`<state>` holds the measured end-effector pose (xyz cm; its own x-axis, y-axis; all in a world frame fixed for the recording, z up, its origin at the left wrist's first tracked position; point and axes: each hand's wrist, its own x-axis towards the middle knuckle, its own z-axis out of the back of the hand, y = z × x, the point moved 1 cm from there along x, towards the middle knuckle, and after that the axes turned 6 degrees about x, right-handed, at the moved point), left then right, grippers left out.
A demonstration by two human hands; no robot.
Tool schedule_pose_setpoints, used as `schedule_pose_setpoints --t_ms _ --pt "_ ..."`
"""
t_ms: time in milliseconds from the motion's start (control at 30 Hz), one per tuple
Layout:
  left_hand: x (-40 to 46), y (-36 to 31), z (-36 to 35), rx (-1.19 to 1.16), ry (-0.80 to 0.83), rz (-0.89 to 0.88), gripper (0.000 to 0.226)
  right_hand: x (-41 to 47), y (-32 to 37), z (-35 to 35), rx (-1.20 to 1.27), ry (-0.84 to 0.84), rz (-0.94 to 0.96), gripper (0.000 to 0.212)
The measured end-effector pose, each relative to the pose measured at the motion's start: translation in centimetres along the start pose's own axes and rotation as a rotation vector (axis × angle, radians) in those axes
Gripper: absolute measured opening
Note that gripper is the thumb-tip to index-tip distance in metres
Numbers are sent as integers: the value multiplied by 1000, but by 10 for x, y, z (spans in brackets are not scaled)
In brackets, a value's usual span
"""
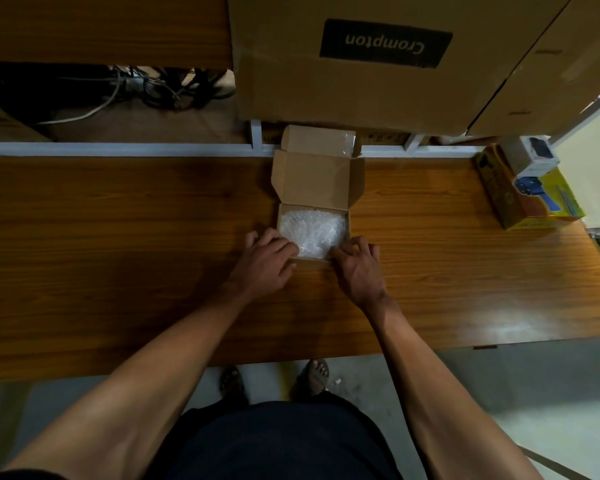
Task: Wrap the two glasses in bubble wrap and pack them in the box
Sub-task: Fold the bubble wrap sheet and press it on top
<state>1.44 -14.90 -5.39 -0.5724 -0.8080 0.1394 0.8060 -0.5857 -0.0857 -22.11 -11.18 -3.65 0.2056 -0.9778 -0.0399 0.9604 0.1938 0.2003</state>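
A small cardboard box [348, 220] lies open on the wooden table, its lid [317, 181] folded back away from me. White bubble wrap [314, 230] fills the inside; the glasses under it are hidden. My left hand [265, 259] sits at the box's near-left corner, its fingertips on the bubble wrap. At the near-right corner my right hand [357, 263] has its fingers curled, touching the wrap and the box edge. Whether either hand pinches the wrap is not visible.
A large Crompton carton [378, 64] stands behind the table's white back rail [118, 148]. A yellow and blue box [530, 199] with a small white box [534, 157] on it sits far right. Cables [146, 88] lie behind, left.
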Motion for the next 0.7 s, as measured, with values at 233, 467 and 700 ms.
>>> schedule_pose_setpoints --t_ms 233,467,700 --pt "3 3 1 -6 19 11 32 6 -3 -1 -68 71 -25 40" --pt "-3 7 3 -19 26 47 37 0 3 -2 -135 41 -28 22" --pt "-8 8 8 27 72 48 37 0 3 -4 -165 -15 -49 13"
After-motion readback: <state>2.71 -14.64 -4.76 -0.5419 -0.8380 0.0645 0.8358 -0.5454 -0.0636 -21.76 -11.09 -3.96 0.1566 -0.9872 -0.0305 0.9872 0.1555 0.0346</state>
